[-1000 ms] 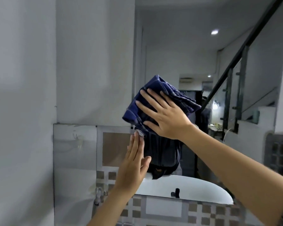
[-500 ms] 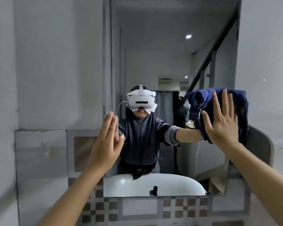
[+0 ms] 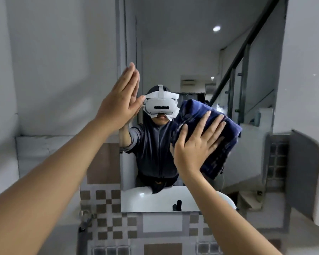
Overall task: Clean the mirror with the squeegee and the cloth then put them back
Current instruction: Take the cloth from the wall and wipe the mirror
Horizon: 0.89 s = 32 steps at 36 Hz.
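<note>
A tall wall mirror (image 3: 191,52) fills the middle of the head view. My right hand (image 3: 197,144) presses a crumpled dark blue cloth (image 3: 217,144) flat against the glass at mid height, right of centre, fingers spread over it. My left hand (image 3: 120,102) rests flat with straight fingers against the mirror's left edge, holding nothing. The glass reflects a person in a white headset and dark top. No squeegee is in sight.
A white basin and a black tap (image 3: 177,206) appear reflected at the mirror's bottom. Checkered brown and white tiles (image 3: 107,201) cover the wall below. A metal tap (image 3: 84,220) sits low left. Plain grey wall lies left; a curved grey panel (image 3: 306,172) stands at the right.
My right hand has slid the cloth from the mirror's upper right down and left toward the centre. My left hand has moved up along the left edge. The view has shifted.
</note>
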Each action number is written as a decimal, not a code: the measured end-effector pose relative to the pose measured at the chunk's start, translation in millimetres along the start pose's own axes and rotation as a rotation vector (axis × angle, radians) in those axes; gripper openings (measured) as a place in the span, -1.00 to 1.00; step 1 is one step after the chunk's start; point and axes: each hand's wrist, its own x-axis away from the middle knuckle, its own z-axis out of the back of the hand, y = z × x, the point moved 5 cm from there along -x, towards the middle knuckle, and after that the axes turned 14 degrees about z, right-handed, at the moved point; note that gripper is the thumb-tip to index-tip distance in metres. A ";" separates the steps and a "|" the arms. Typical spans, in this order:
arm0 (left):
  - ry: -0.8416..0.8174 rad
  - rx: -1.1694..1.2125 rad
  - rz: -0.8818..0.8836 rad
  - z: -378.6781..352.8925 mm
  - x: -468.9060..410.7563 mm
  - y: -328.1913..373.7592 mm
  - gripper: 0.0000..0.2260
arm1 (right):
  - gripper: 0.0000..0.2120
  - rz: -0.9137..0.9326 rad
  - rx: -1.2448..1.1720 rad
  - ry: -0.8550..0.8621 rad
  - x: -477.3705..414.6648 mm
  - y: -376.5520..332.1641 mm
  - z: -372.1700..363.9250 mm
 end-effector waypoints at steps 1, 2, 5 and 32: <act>-0.010 0.001 -0.005 0.5 -0.5 -0.3 -0.42 | -0.39 0.062 0.001 -0.025 4.1 -11.2 -6.1; -0.023 0.005 -0.005 1.1 -0.8 -0.9 -0.42 | -0.40 0.122 0.004 -0.051 8.8 -21.8 -12.1; -0.046 0.016 0.008 1.7 -1.1 -2.5 -0.41 | -0.41 0.260 0.019 -0.113 24.3 -47.9 -27.4; 0.028 0.086 0.105 -16.5 29.8 2.3 -0.45 | -0.38 0.254 0.153 -0.224 52.7 134.1 52.8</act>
